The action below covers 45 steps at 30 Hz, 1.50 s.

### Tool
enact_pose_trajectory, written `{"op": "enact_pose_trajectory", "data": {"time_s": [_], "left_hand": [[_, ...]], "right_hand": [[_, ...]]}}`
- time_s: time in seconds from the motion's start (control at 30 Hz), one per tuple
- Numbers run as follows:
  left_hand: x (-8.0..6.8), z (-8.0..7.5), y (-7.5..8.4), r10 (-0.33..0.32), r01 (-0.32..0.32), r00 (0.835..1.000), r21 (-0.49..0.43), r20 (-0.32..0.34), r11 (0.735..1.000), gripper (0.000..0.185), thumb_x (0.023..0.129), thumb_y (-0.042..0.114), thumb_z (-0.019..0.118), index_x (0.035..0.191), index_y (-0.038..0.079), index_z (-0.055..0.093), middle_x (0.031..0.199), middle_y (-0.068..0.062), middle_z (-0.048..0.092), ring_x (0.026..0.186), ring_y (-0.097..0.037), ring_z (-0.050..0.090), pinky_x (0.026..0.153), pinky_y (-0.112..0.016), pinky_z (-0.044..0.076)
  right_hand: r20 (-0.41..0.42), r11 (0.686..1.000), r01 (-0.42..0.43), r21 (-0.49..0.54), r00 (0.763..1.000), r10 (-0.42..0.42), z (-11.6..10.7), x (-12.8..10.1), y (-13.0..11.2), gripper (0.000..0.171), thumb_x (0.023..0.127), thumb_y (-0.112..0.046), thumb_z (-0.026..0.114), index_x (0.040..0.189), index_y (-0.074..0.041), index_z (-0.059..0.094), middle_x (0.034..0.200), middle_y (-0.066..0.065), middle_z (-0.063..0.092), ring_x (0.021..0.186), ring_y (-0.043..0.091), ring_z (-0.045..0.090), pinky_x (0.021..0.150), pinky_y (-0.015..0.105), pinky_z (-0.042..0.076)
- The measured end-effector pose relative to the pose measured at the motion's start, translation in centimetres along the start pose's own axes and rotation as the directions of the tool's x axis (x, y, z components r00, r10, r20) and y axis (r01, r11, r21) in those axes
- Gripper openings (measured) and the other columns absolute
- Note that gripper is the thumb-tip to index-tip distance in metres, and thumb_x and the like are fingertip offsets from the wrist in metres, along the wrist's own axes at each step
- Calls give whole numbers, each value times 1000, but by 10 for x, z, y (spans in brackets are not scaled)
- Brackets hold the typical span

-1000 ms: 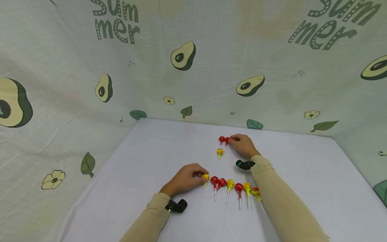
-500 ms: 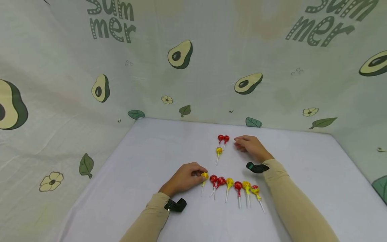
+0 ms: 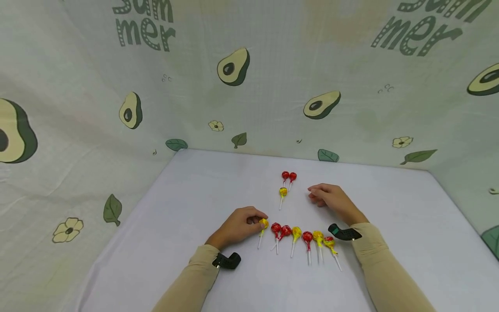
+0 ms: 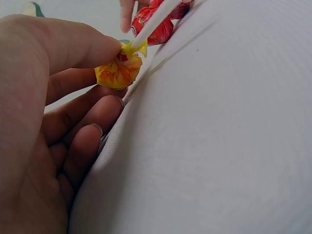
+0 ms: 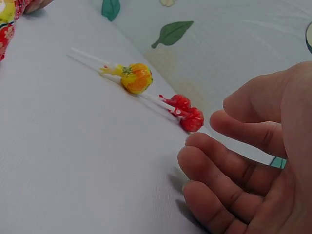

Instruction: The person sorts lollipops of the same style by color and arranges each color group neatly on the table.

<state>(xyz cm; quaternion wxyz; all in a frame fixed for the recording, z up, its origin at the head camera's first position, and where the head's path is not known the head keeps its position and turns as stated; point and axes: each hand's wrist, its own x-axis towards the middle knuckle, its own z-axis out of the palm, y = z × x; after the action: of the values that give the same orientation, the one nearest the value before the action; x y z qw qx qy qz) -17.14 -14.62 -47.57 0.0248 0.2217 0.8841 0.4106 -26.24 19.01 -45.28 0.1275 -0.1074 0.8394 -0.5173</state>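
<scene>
Currently my left hand [image 3: 238, 225] pinches the yellow lollipop [image 4: 118, 71] by its wrapped head, at the left end of the lollipop row [image 3: 302, 237]. Judged light, crinkly-slick; the stick offers firmer hold. My right hand [image 3: 331, 200] hangs relaxed, holding nothing.

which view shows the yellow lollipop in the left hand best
The left wrist view: the yellow lollipop fills the frame close up, pinched by the left hand. The head view shows it small at the row's left end. The right wrist view does not clearly show it.
</scene>
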Motion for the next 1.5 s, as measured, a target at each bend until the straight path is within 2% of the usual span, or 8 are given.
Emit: {"op": "enact_pose_trajectory", "data": {"time_s": [0.27, 0.63, 0.73, 0.97, 1.13, 1.27, 1.5], "left_hand": [[1, -1, -2, -20, 20, 1000, 7, -15, 1000, 23, 93, 30, 72, 115, 23, 74, 94, 15, 63, 84, -7, 58, 73, -25, 49], [-4, -6, -6, -102, 100, 994, -56, -49, 993, 23, 95, 25, 69, 117, 23, 73, 103, 15, 64, 91, -9, 59, 80, -29, 50], [-4, -4, -8, -109, 104, 992, -71, -65, 992, 22, 95, 24, 69, 116, 24, 73, 104, 15, 64, 91, -9, 59, 80, -30, 50], [-2, 2, -9, -127, 115, 988, -130, -86, 985, 22, 94, 28, 70, 116, 25, 73, 107, 15, 66, 92, -9, 61, 82, -31, 51], [-2, 1, -8, -154, 135, 983, -171, -103, 976, 24, 95, 28, 69, 118, 23, 72, 110, 14, 67, 93, -10, 63, 83, -32, 51], [-2, -1, -7, -163, 142, 981, -187, -104, 972, 24, 95, 27, 69, 119, 23, 72, 110, 13, 67, 94, -11, 62, 84, -33, 51], [1, -1, -4, -187, 171, 978, -164, -89, 971, 24, 95, 30, 69, 119, 26, 71, 110, 17, 66, 96, -10, 61, 87, -35, 49]], "right_hand": [[-5, 990, 39, -136, 999, -40, 0, -26, 0, 38, 102, -34, 58, 127, -6, 66, 108, 9, 69, 94, 23, 64, 80, 31, 53], [-50, 982, 78, -171, 995, -87, 13, -58, 13, 31, 101, -30, 61, 122, -8, 68, 97, 4, 68, 84, 21, 62, 72, 29, 54], [-68, 975, 99, -200, 991, -114, 16, -68, 17, 30, 101, -27, 61, 123, -7, 68, 100, 4, 68, 84, 19, 61, 72, 27, 53], [-137, 966, 62, -250, 986, -99, 12, -93, 21, 26, 100, -24, 63, 121, -8, 69, 109, 6, 69, 86, 18, 63, 71, 26, 54], [-141, 961, 43, -273, 986, -85, 12, -107, 22, 28, 99, -26, 65, 120, -9, 69, 114, 6, 69, 88, 15, 63, 70, 25, 54], [-153, 955, 52, -294, 983, -100, 12, -114, 19, 26, 98, -26, 66, 119, -10, 70, 110, 4, 69, 84, 15, 63, 68, 26, 53], [-148, 930, 77, -359, 979, -138, 15, -126, 15, 24, 98, -31, 66, 116, -16, 72, 110, -3, 69, 88, 12, 60, 72, 27, 50]]}}
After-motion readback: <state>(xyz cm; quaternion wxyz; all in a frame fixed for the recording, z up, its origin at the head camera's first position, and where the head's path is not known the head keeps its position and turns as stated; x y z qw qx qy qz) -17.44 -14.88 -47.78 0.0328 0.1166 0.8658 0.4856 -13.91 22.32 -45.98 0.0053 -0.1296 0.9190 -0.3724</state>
